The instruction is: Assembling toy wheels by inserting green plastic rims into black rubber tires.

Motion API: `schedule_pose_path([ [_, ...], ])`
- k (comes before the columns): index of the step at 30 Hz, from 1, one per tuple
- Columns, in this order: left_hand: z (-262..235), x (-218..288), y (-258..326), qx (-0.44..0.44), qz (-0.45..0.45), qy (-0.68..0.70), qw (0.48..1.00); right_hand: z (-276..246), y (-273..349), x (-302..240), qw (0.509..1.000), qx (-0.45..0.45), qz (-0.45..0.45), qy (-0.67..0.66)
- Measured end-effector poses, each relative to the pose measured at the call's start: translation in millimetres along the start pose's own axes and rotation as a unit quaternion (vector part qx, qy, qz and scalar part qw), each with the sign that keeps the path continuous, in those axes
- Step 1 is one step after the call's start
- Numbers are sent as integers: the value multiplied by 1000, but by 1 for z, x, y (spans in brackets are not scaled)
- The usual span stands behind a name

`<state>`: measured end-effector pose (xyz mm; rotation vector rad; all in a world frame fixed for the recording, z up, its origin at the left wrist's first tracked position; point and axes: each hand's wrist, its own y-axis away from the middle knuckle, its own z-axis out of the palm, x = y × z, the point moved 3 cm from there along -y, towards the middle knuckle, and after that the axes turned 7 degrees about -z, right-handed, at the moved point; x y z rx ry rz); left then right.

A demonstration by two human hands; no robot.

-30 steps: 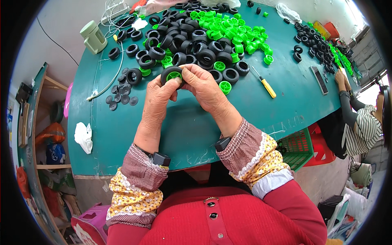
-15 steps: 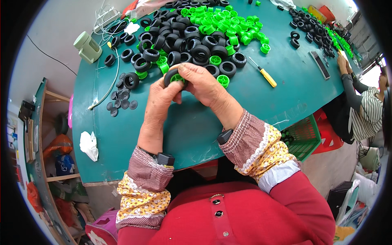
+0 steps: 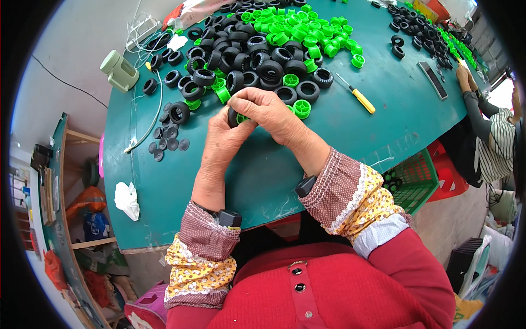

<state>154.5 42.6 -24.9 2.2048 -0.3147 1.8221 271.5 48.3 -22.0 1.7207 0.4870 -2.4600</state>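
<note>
left hand (image 3: 222,129) + right hand (image 3: 268,109) grip black tyre (image 3: 233,117) | green hub (image 3: 242,118) inside | over green table (image 3: 230,181)

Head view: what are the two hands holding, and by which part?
Both the left hand and right hand pinch one small black tyre with a green hub by its outer rim.

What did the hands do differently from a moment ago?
Hardly anything changed. Both hands kept hold of the same black toy tyre with its green hub: the left hand still cups it from below and the right hand still presses over the top. The pile of tyres and green hubs, the yellow-handled screwdriver and the green table stayed as they were.
</note>
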Motion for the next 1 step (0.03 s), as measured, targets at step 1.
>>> schedule_pose_path([
  [1, 0, 2, -1, 1, 4, 2, 1000, 0, 2, 4, 1000, 0, -11, 26],
])
